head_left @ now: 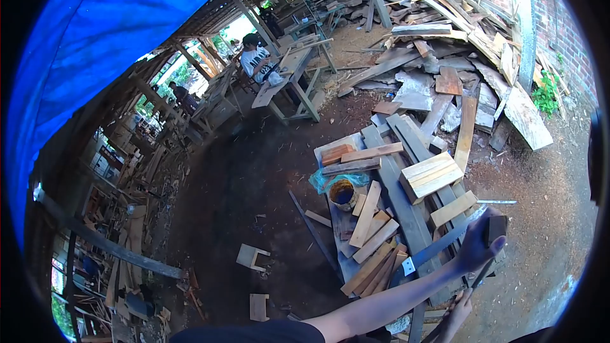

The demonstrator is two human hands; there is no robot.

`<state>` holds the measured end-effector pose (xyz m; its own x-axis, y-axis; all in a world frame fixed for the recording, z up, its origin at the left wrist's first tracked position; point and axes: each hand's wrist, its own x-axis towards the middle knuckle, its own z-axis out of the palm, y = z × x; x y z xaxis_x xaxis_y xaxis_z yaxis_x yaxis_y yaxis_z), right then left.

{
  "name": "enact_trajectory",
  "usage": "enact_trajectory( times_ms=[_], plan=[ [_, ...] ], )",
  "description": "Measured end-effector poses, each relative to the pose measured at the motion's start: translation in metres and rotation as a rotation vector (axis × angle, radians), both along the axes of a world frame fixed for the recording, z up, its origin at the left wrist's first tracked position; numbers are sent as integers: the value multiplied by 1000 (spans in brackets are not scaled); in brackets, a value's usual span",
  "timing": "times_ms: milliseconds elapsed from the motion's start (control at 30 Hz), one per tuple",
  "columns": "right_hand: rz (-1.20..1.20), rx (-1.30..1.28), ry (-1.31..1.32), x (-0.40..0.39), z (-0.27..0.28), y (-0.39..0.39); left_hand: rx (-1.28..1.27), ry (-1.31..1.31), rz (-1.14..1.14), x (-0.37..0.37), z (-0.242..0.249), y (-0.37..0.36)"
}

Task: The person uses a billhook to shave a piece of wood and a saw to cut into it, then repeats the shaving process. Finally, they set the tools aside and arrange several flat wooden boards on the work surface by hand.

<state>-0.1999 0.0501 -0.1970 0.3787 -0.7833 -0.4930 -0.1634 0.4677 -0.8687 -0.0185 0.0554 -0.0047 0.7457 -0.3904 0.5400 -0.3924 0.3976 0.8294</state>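
Far left, overhead: blue tarp [95, 57]. Right of it and well back, a co-worker [257, 63] in a printed white top sits at a wooden tabletop [295, 60]. Two small notched wood pieces, upper one [249, 256] and lower one [258, 308], lie on the dark ground to your left, just apart.

Next, the container: an open round tin [343, 195], stained brown around the rim. Something dark inside; can't tell what, or how full. Pale blue-green plastic [319, 182] is bunched beside it. Reddish blocks [337, 154] sit just beyond, loose wood strips [365, 222] on the near side.

Right of that, long grey planks [406, 206] with a pale block stack [432, 176] on top. A flat grey blade [438, 245] runs from a white-and-blue end piece [408, 267] up toward your left hand; can't tell if you touch it.

Your right hand [459, 310] is low, near the bar's lower end, partly hidden; can't tell its grip. Your left hand [481, 241] is clenched around the dark bar [498, 227], which is tilted, on the right side of the planks. Thin metal strip [497, 202] just beyond your left hand.
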Motion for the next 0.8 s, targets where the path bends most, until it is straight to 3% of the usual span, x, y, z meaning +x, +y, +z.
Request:
enact_trajectory(
  times_ms=[233,300,367,433,500,567,667,800],
  plan=[
    [-62,-188,-111,13,156,-12,154,97,-44,-5,16,9],
    [-94,-182,-142,25,178,-22,217,126,-44,-6,21,13],
    [105,-266,-21,43,214,-27,132,361,-173,-11,39,18],
    [104,-522,-92,68,192,-35,97,427,-157,-9,21,12],
    [124,-357,-185,89,199,-33,55,599,-164,-7,19,9],
    [164,-469,-61,92,203,-32,85,635,-204,3,8,8],
    [125,-267,-73,103,223,-19,55,538,-216,14,12,11],
    [89,-352,20,114,223,-24,62,622,-453,21,17,22]
  ],
)
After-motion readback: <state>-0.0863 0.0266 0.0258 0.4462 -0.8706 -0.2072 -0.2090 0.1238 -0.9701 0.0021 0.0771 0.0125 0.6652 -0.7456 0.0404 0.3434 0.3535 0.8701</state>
